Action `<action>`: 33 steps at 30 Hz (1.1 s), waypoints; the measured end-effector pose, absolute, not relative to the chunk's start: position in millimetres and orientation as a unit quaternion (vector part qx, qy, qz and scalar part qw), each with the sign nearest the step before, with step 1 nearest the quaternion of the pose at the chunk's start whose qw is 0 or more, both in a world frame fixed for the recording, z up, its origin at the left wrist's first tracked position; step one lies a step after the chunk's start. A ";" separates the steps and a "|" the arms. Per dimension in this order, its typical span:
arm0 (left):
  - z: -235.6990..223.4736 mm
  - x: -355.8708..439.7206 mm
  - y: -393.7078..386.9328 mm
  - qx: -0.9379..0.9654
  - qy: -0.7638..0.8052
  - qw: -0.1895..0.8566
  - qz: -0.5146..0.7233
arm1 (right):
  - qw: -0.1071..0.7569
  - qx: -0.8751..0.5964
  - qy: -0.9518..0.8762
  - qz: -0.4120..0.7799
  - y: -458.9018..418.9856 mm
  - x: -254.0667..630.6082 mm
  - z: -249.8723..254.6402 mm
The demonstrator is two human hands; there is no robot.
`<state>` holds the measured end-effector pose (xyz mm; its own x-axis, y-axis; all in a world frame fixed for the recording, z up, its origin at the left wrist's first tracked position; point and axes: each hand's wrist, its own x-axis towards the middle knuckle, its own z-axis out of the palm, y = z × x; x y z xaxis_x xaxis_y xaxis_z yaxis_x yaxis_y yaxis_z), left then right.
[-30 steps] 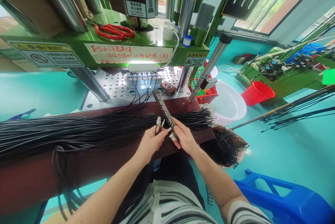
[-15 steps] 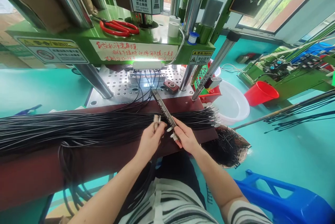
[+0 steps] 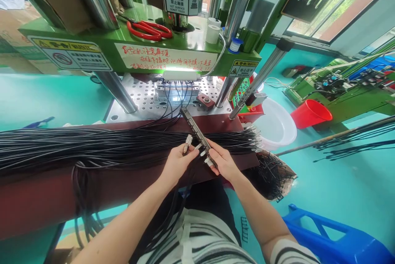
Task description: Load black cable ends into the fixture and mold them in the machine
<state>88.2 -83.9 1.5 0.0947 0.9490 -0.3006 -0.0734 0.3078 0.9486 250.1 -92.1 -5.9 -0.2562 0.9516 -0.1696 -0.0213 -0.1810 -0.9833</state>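
Observation:
My right hand (image 3: 222,160) is closed around the lower end of a long dark metal bar with slots (image 3: 195,129). Small light metal pieces (image 3: 206,155) sit along the bar's lower end. In my left hand (image 3: 179,162) a few small silvery connectors (image 3: 187,142) are pinched, beside the bar; thumb and finger touch one piece at the bar's edge. Under both hands a thick bundle of black cables (image 3: 92,146) lies across the brown bench (image 3: 37,198). The bar's upper end points at the press bed (image 3: 138,95).
A green press (image 3: 101,37) stands in front, with red-handled scissors (image 3: 149,30) on top. Below its lamp, cables run into a metal mould (image 3: 177,91). At the right are a control box (image 3: 242,95), a white tub (image 3: 274,122), a red bucket (image 3: 311,115) and a blue stool (image 3: 336,235).
My left thumb and finger have come to a small piece at the bar's edge, and the connectors in that hand have tilted. The whole view has shifted slightly.

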 end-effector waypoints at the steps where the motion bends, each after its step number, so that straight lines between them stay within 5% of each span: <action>1: 1.6 87.9 -83.7 0.416 0.529 0.611 0.417 | 0.392 -0.463 -0.505 0.614 -91.7 250.6 -6.1; 15: 11.1 75.2 -77.6 0.417 0.530 0.543 0.500 | 0.395 -0.466 -0.509 0.607 -91.9 249.2 -6.5; 33: -0.9 74.7 -75.2 0.445 0.560 0.536 0.448 | 0.346 -0.446 -0.556 0.609 -89.6 251.5 -5.6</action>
